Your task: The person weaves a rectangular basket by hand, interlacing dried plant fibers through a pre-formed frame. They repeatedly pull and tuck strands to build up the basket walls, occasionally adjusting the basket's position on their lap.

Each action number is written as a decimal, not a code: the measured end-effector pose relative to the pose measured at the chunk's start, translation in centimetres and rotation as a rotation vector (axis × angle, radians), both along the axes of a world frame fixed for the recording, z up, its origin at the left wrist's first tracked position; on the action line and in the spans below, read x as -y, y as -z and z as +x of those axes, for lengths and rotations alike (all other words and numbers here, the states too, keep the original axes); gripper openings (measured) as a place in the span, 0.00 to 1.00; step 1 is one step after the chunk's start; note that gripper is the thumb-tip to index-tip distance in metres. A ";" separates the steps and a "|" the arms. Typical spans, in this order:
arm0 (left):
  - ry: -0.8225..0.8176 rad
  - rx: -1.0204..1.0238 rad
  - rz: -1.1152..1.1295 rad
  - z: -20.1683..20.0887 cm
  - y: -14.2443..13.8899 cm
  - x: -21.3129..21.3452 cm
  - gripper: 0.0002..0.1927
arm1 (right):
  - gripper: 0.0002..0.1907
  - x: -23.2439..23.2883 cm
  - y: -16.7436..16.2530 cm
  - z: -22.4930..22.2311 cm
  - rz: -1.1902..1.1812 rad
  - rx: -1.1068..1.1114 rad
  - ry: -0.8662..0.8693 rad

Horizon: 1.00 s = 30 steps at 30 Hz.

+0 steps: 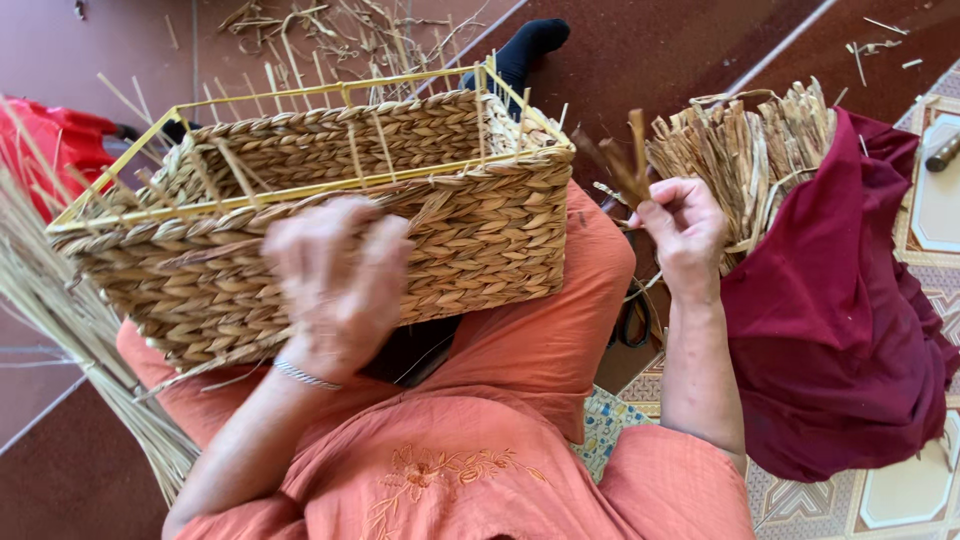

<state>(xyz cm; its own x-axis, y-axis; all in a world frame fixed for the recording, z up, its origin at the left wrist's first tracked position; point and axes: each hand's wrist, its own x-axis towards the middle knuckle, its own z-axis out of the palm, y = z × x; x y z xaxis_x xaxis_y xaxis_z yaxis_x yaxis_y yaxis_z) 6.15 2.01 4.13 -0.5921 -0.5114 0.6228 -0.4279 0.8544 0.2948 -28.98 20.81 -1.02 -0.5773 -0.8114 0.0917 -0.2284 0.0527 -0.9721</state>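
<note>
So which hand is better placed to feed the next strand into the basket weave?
Probably the right hand: it already pinches a dried strand beside the woven basket, while the left hand is pressed flat against the basket's side.

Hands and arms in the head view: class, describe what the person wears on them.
Both forearms are bare. The left hand has a thin silver bracelet at the wrist; the right hand shows no jewellery. Orange garment with embroidered flowers, sleeves ending above the forearms.

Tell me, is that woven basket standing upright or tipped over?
Tipped: the basket lies on its side across the lap, its yellow frame facing away, steadied by the left hand.
</note>
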 end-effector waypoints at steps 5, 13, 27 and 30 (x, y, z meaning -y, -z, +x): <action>0.373 -0.267 0.759 -5.0 2.4 -2.3 0.17 | 0.06 1.6 -0.9 5.3 -0.098 0.179 -0.280; 0.418 -0.613 1.364 -6.6 7.5 -3.6 0.12 | 0.07 1.8 1.2 8.0 0.045 0.178 -0.176; 0.540 -0.732 1.425 -5.8 7.8 -3.3 0.08 | 0.09 2.8 0.0 9.6 0.028 -0.214 -0.379; 0.434 -0.725 1.283 -4.1 5.4 -2.4 0.09 | 0.07 2.3 -0.8 9.6 -0.016 -0.427 -0.258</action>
